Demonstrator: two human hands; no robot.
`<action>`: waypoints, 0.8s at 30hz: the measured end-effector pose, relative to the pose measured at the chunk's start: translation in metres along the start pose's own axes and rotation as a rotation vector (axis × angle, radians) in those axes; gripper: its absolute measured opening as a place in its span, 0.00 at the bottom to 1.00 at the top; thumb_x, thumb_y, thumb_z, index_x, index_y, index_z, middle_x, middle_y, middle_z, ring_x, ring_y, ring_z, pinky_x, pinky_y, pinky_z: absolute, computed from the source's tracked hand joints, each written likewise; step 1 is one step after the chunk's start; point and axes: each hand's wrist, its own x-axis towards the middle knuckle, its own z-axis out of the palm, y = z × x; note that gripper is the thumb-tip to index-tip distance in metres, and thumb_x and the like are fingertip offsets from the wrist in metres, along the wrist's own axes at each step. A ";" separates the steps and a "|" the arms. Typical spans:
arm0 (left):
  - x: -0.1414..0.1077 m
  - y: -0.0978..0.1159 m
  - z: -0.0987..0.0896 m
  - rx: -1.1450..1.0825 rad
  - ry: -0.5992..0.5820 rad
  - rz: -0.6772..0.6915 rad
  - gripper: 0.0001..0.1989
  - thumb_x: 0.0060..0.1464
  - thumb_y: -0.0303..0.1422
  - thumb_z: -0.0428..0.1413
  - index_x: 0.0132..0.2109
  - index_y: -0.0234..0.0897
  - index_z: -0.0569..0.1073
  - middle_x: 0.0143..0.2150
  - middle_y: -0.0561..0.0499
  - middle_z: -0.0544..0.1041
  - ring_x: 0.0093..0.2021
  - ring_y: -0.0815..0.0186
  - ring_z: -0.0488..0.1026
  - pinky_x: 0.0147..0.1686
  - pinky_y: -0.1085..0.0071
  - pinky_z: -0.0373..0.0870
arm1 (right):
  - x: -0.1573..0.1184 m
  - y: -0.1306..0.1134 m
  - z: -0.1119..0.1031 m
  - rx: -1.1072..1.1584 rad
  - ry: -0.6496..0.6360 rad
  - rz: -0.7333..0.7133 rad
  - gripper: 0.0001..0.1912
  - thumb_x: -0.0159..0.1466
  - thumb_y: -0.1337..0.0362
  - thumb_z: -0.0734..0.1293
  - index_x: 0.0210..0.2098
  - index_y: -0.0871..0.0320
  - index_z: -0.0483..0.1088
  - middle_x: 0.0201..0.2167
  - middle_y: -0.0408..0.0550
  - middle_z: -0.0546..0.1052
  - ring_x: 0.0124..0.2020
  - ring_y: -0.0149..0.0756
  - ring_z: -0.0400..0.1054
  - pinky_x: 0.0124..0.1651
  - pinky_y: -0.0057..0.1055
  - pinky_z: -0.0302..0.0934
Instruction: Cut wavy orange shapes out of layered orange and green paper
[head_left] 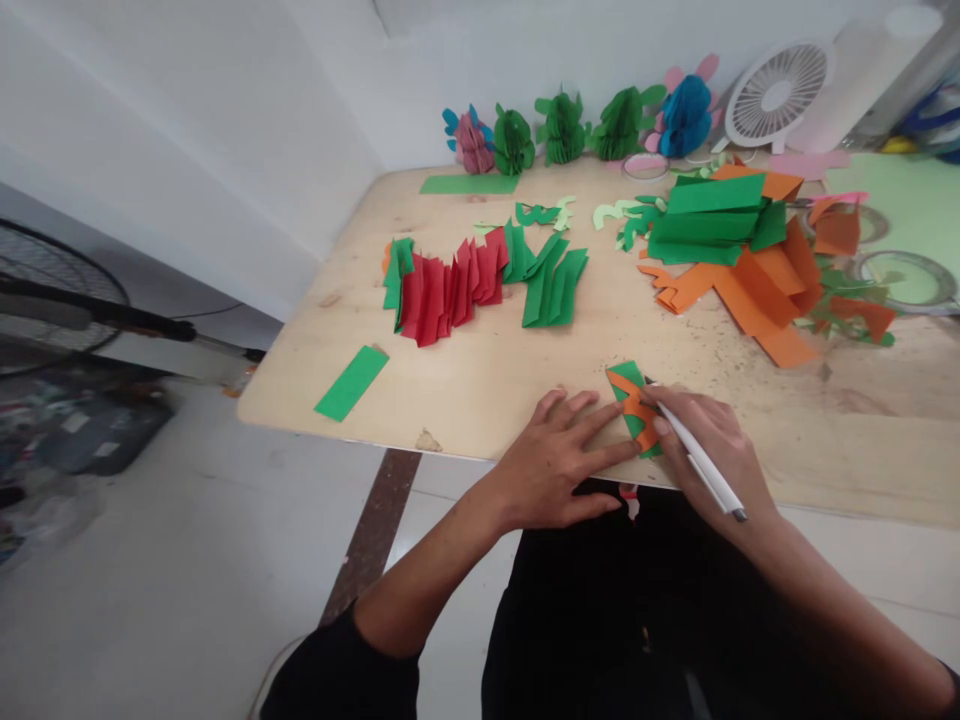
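Observation:
In the head view, a green paper strip (625, 372) lies at the table's near edge with a wavy orange paper cutout (636, 408) on top of it. My left hand (561, 455) is spread flat, its fingertips resting on the left side of the cutout and strip. My right hand (709, 440) is closed around a white pen (701, 462), whose tip is at the upper right edge of the cutout. Left of the hands lies another green strip (352, 383). Folded red paper pieces (450, 288) and folded green pieces (555, 285) stand farther back.
Green folded strips (709, 215) and orange paper (772, 290) are heaped at the right. Several pleated paper figures (564, 128) line the wall beside a white fan (778, 95). Tape rolls (862, 268) lie far right. A black floor fan (52, 300) stands left of the table.

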 end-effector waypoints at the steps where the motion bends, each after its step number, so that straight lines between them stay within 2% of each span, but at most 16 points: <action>1: 0.000 0.000 0.000 0.001 0.000 -0.001 0.29 0.60 0.53 0.49 0.64 0.51 0.63 0.69 0.47 0.56 0.68 0.47 0.50 0.63 0.44 0.45 | 0.000 0.000 0.000 0.001 0.001 0.000 0.14 0.67 0.64 0.61 0.52 0.54 0.68 0.44 0.50 0.79 0.46 0.42 0.73 0.48 0.39 0.64; 11: 0.000 0.001 0.002 0.018 -0.002 -0.001 0.30 0.59 0.52 0.51 0.66 0.51 0.59 0.71 0.48 0.53 0.68 0.47 0.49 0.63 0.44 0.46 | 0.001 0.000 0.001 -0.062 -0.015 -0.076 0.15 0.67 0.67 0.61 0.52 0.57 0.67 0.44 0.53 0.79 0.46 0.44 0.73 0.49 0.41 0.64; 24: -0.001 0.003 0.001 0.039 0.005 0.005 0.30 0.59 0.50 0.52 0.66 0.51 0.59 0.71 0.47 0.53 0.67 0.46 0.50 0.63 0.44 0.46 | 0.000 0.001 0.001 -0.069 -0.025 -0.072 0.15 0.67 0.66 0.61 0.53 0.55 0.68 0.44 0.51 0.79 0.46 0.43 0.72 0.48 0.40 0.63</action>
